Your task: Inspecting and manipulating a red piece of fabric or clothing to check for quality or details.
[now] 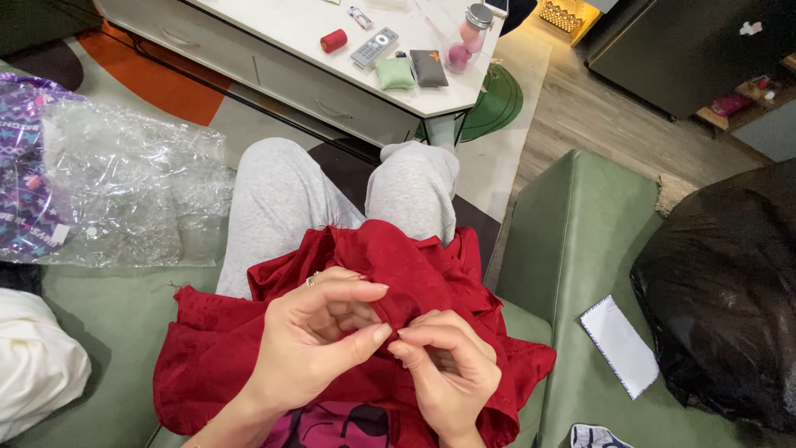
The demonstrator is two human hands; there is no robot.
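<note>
Both hands pinching red cloth on lap

We see left hand [319, 332] and right hand [448, 365] closed on a fold of red garment [390, 265] in lap. White envelope [619, 344] right on sofa, clear plastic bag [133, 191] left, black bag [730, 290] far right

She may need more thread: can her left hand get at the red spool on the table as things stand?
Probably not right away: the left hand is pinching the red cloth, and the spool sits across the table, beyond her knees.
</note>
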